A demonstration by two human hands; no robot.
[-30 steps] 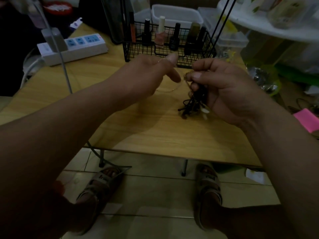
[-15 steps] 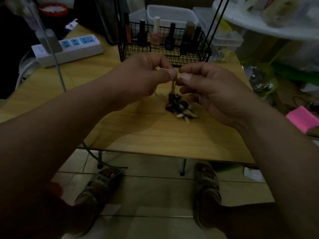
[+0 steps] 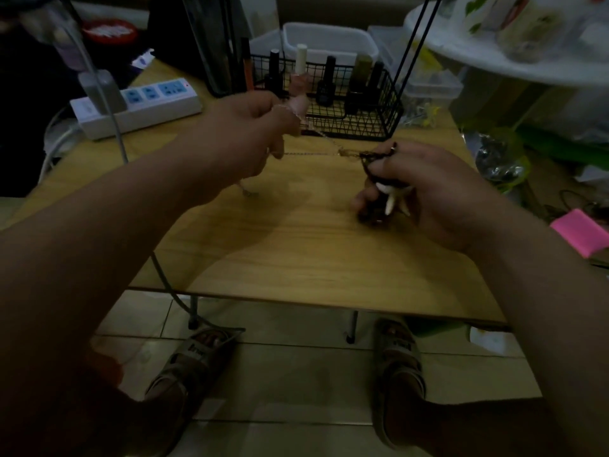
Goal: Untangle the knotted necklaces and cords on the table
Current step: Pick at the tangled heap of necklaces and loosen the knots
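A thin silvery metal chain (image 3: 313, 154) runs taut just above the light wooden worktop (image 3: 313, 252), likely stretched to show where it snags. At its 3 o'clock end the right grip (image 3: 428, 189) curls around a dark knotted cord bundle with pale tooth-shaped pendants (image 3: 384, 189), anchoring it. At 9 o'clock the left grip (image 3: 244, 140) pinches the chain.

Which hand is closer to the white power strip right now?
Left. The left hand sits just right of the power strip; the right hand is much farther right.
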